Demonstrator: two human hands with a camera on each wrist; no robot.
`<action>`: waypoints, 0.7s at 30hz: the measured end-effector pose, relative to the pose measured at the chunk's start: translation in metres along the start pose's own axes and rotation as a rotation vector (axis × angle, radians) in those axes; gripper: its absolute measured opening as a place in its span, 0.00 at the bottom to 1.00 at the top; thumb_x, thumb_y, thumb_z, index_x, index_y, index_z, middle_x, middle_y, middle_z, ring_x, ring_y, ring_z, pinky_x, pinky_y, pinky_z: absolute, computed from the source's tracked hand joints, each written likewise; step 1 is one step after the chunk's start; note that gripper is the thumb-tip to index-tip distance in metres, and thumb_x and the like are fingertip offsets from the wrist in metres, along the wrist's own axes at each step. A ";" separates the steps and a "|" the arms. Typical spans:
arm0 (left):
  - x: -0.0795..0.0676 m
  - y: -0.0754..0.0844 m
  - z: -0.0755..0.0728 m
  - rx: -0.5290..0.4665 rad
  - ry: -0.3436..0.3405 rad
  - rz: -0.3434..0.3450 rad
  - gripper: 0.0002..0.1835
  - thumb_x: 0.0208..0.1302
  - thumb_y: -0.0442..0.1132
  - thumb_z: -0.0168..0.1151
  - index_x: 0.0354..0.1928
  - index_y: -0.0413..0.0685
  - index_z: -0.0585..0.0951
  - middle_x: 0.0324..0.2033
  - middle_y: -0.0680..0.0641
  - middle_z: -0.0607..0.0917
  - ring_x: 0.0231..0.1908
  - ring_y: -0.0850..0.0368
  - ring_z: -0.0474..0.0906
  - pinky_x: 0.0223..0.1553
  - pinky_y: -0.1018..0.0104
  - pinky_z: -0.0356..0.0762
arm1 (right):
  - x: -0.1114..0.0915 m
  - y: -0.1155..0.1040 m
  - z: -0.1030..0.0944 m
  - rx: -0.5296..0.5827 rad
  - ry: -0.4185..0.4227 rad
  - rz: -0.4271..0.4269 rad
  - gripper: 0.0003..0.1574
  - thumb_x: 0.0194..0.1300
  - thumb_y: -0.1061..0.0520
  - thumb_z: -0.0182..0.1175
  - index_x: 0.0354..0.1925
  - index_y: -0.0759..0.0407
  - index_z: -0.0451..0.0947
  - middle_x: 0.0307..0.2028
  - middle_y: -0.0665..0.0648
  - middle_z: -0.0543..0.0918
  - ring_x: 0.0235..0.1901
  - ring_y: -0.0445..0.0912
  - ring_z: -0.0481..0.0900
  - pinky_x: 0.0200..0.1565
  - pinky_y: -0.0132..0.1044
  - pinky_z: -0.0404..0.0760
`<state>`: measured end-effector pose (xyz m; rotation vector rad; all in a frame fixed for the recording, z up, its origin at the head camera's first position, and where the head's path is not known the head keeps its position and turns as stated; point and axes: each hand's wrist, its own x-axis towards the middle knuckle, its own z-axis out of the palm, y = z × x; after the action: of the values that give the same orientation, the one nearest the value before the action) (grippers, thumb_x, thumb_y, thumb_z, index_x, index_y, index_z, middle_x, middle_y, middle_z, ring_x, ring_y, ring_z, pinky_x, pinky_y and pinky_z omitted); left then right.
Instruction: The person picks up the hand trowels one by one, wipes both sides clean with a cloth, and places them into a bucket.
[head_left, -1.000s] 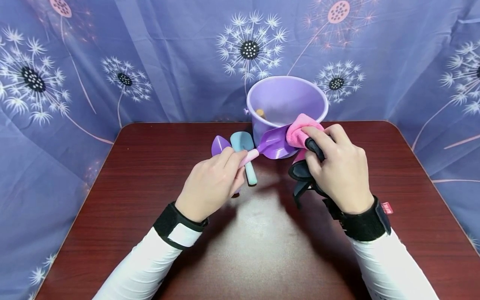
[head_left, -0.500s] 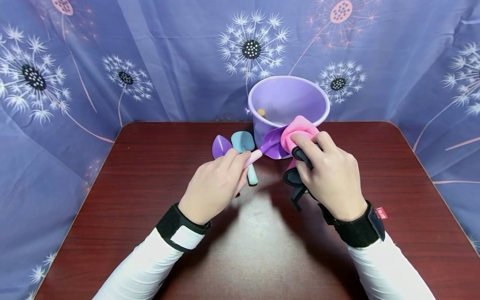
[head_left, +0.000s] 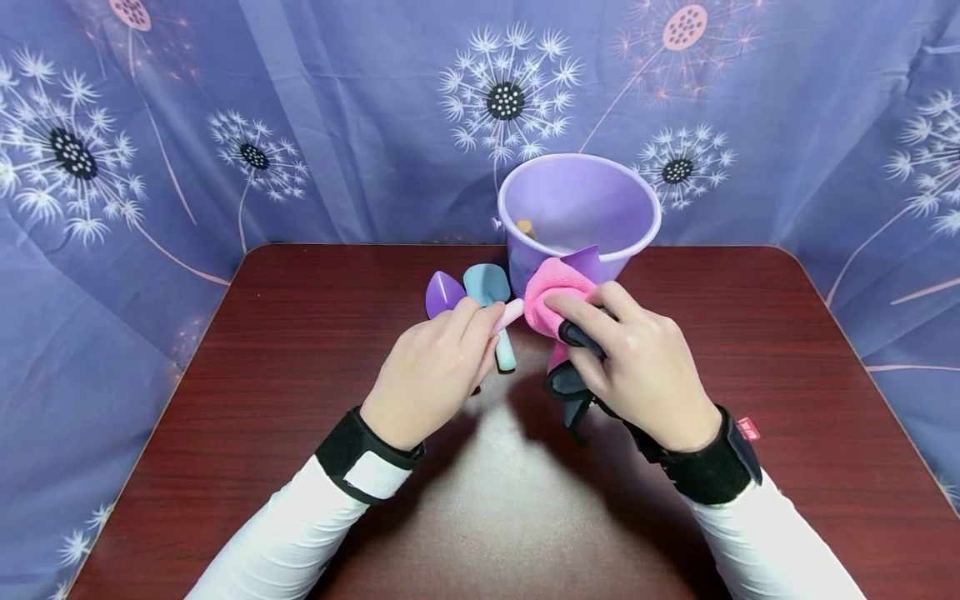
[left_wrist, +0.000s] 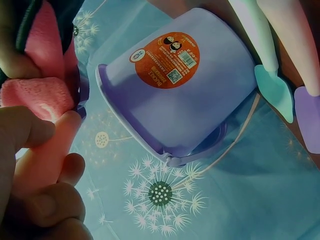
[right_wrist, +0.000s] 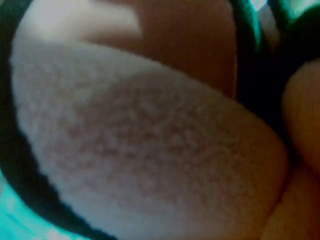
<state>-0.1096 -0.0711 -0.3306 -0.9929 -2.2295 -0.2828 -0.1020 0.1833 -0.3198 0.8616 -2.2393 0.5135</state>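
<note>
My left hand [head_left: 431, 371] grips the pale pink handle [head_left: 512, 313] of a toy shovel. Most of its purple blade [head_left: 587, 262] hides behind a pink fleecy cloth with black edging [head_left: 551, 292]. My right hand [head_left: 641, 371] pinches that cloth against the blade, close to where the handle joins it. In the left wrist view the cloth [left_wrist: 40, 97] meets the end of the handle [left_wrist: 52, 142]. Cloth pile [right_wrist: 150, 145] fills the right wrist view, dim and blurred. The shovel is held up in front of a lilac bucket [head_left: 517, 267].
The bucket stands at the table's back edge, with a small tan object [head_left: 524, 227] inside. Left of it lie a teal toy shovel [head_left: 486, 284] and a purple one [head_left: 443, 293], partly behind my left hand. A dandelion-print curtain [head_left: 360, 125] hangs around the brown table [head_left: 315, 333].
My right hand has slid the cloth left and down along the blade toward the handle. My left hand shifted slightly right at first, then held nearly still.
</note>
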 end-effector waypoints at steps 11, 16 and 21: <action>0.001 -0.004 -0.001 0.013 0.020 0.014 0.16 0.73 0.32 0.58 0.59 0.36 0.79 0.33 0.45 0.75 0.21 0.54 0.65 0.21 0.65 0.65 | 0.001 0.005 -0.007 0.060 -0.029 0.023 0.25 0.67 0.60 0.57 0.59 0.52 0.86 0.38 0.55 0.77 0.20 0.42 0.68 0.19 0.40 0.69; 0.001 -0.005 -0.001 -0.002 0.024 0.023 0.15 0.75 0.31 0.56 0.59 0.35 0.79 0.32 0.46 0.74 0.22 0.54 0.66 0.21 0.65 0.65 | -0.001 0.008 -0.009 0.022 -0.025 0.069 0.26 0.64 0.62 0.60 0.59 0.53 0.86 0.37 0.56 0.76 0.19 0.44 0.67 0.19 0.43 0.69; 0.000 -0.004 -0.002 0.023 0.006 0.005 0.16 0.75 0.32 0.55 0.60 0.37 0.79 0.33 0.46 0.75 0.21 0.55 0.64 0.20 0.64 0.64 | -0.003 0.014 -0.011 -0.025 -0.010 0.113 0.27 0.64 0.62 0.60 0.61 0.52 0.86 0.39 0.56 0.78 0.21 0.46 0.71 0.20 0.45 0.69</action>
<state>-0.1117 -0.0751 -0.3284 -0.9841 -2.2192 -0.2566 -0.1054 0.2004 -0.3155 0.7302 -2.3085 0.5330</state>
